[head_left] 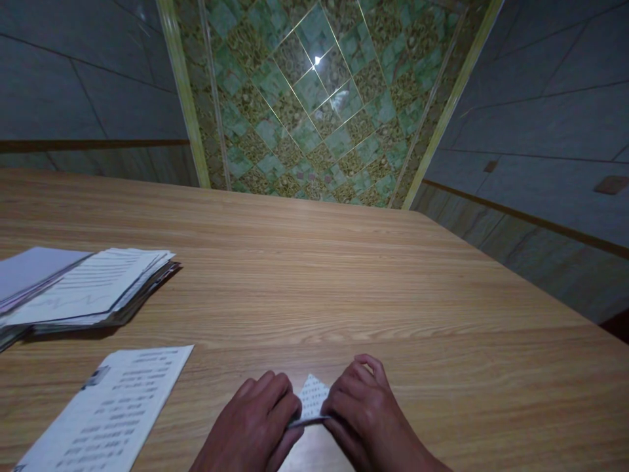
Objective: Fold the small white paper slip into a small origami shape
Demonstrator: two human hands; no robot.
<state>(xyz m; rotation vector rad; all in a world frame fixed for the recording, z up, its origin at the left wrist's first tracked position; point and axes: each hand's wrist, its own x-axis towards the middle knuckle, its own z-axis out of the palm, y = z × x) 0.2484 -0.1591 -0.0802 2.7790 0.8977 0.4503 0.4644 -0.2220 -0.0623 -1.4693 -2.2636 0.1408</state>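
Now left hand (258, 419), right hand (363, 410) pinching paper (312, 397) at wooden table (314, 282), green tiling (309, 92) beyond

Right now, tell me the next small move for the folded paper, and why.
Perhaps press along the near edge of the folded paper to sharpen it: the left hand and right hand pinch its two sides, leaving that edge exposed between them.

Grey walls (555, 98) flank green tiling (324, 131) (it glints brightly).

Left hand (258, 416) and right hand (366, 406) curl toward each other, both pinching.
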